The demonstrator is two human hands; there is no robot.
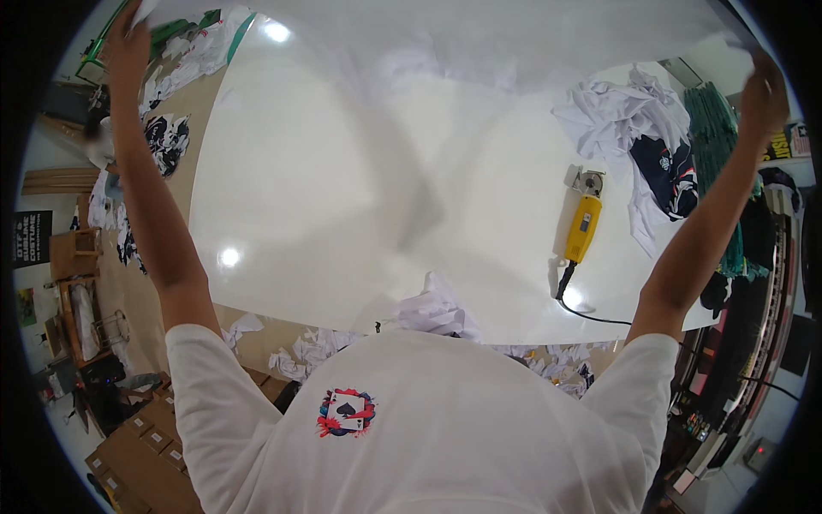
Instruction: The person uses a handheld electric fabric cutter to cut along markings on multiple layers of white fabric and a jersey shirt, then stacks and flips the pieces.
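Note:
A large white sheet (514,30) is held up and stretched across the top of the view, above the white tabletop (300,171). My left hand (128,30) grips its left corner, high at the upper left. My right hand (762,94) is closed on its right end at the upper right. On the table's right lies a yellow electric rotary cutter (584,224) with a black cord, beside a crumpled heap of white fabric (612,111) and navy patterned fabric (664,171). Another white fabric piece (432,308) lies at the near edge, against my shirt.
Fabric scraps (300,351) litter the floor below the table's near edge and along its left. Green folded material (715,137) is stacked at the right edge. Cardboard boxes (141,463) sit at lower left, a wooden chair (81,240) at left.

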